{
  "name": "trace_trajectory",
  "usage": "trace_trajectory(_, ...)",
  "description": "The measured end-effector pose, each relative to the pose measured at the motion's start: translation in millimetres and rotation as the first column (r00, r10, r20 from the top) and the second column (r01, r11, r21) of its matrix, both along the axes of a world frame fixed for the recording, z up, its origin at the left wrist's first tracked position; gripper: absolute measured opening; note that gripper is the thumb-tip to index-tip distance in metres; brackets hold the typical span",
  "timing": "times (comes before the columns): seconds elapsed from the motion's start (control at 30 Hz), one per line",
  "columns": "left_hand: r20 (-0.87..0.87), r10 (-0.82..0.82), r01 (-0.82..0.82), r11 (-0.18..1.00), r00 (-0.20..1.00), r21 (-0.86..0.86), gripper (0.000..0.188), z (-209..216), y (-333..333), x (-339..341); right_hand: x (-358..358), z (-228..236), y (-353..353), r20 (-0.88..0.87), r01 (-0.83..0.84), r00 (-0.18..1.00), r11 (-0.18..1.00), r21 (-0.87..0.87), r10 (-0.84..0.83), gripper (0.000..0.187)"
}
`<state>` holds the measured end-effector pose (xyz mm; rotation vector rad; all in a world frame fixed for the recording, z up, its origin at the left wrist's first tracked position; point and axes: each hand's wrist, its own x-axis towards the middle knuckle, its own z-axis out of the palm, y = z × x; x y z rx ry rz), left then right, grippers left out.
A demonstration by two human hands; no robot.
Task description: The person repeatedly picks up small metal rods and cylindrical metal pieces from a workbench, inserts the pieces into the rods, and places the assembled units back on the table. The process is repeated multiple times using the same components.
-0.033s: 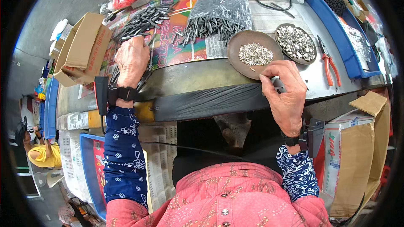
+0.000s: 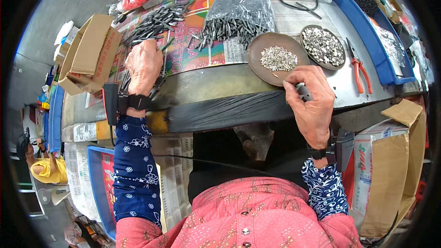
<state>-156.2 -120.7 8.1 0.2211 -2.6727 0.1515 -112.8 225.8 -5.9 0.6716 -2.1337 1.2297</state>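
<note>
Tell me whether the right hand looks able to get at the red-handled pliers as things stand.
Probably yes: the pliers lie uncovered on the table, to the right of the right hand, with nothing bulky between; whether it holds something small is hard to tell.

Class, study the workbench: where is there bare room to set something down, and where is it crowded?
The bare strip between the printed sheet and black front edge, left of the larger brown dish, seems roomiest. A narrower gap separates the red-handled pliers from the blue tray. Black parts crowd around the left hand.
</note>
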Motion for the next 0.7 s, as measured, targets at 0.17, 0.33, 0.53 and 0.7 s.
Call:
trace_trajectory(0.17,-0.086,-0.038,0.042,0.998,0.996,0.045,0.012,4.9,5.9,2.4,3.4,-0.1,-1.2,-0.013,0.005,1.000,0.998,-0.067,-0.006,0.019)
trace_trajectory(0.33,-0.199,-0.172,0.222,0.939,0.965,0.264,0.013,28.7,35.4,31.0,12.7,6.1,-1.5,-0.013,0.008,1.000,0.996,-0.089,-0.009,0.019)
trace_trajectory(0.53,-0.244,-0.302,0.387,0.652,0.921,0.652,0.007,42.4,80.2,87.1,26.1,14.1,-3.9,-0.020,-0.040,0.999,0.994,-0.097,0.038,0.017)
trace_trajectory(0.7,-0.301,-0.370,0.467,0.542,0.879,0.699,0.008,42.3,102.1,120.2,39.2,21.0,-5.0,0.044,-0.081,0.995,0.992,-0.096,0.085,0.015)
